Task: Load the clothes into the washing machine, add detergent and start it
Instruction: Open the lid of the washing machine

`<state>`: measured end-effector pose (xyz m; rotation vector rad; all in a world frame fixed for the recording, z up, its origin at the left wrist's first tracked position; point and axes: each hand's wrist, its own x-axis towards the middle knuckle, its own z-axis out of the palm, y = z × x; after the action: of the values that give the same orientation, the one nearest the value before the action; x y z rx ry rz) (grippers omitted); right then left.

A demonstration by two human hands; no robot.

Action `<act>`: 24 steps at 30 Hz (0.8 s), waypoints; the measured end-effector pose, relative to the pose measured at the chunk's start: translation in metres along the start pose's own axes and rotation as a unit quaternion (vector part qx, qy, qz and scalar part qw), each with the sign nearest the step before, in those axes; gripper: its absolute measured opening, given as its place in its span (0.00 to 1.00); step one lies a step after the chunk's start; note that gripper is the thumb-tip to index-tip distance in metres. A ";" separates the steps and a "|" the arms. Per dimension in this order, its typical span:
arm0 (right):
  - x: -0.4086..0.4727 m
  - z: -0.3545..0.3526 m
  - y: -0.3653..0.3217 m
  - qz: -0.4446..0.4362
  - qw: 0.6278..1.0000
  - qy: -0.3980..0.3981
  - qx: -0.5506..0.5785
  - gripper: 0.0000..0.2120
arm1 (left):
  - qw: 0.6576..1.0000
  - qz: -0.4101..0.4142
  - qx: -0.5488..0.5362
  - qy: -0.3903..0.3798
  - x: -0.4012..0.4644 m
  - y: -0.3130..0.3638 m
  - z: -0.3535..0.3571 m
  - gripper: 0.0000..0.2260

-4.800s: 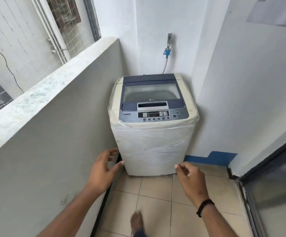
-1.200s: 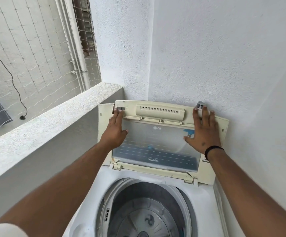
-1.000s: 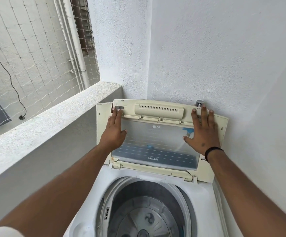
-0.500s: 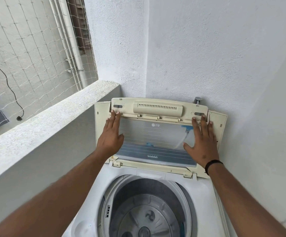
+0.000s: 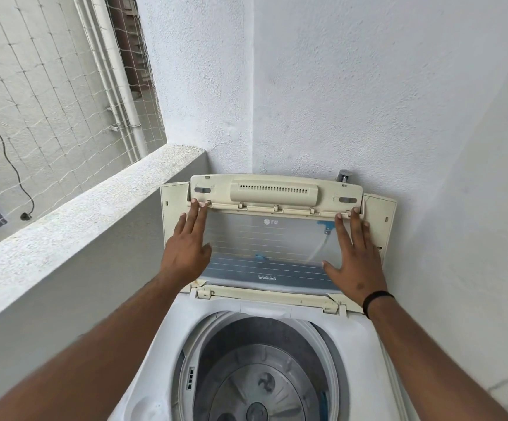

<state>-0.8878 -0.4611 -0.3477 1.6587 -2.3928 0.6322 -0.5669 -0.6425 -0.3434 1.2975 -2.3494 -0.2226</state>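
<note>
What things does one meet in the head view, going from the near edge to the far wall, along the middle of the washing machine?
drum → hinge edge of the lid → clear lid window, with the left hand and right hand flat on it → vented lid panel → white wall

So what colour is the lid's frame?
Cream, a yellowed off-white, around a clear window; the lid shows best in the head view.

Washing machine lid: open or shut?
Open: the lid stands folded up against the wall, both hands flat on it, drum exposed below.
</note>
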 end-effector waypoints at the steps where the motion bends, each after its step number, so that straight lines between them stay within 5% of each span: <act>1: -0.003 0.001 0.000 0.000 1.000 0.003 0.004 0.52 | 1.000 -0.003 0.000 0.002 -0.003 0.001 0.002 0.41; 10: -0.050 0.017 -0.003 0.043 0.996 -0.050 0.063 0.47 | 0.999 -0.018 -0.019 -0.030 -0.041 0.005 0.028 0.39; 16: -0.115 0.021 -0.011 0.084 0.975 0.018 0.204 0.12 | 0.992 -0.036 -0.102 -0.068 -0.104 0.006 0.028 0.25; 19: -0.155 0.026 -0.015 0.102 0.968 -0.043 0.226 0.02 | 0.982 -0.079 -0.137 -0.100 -0.158 -0.004 0.031 0.14; 24: -0.227 0.037 -0.026 0.132 0.947 -0.186 0.227 0.07 | 0.959 -0.123 -0.165 -0.194 -0.254 -0.009 0.035 0.05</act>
<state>-0.7754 -0.2905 -0.4573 1.7624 -2.9481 1.0678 -0.4592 -0.4383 -0.4548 1.4733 -2.3072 -0.9838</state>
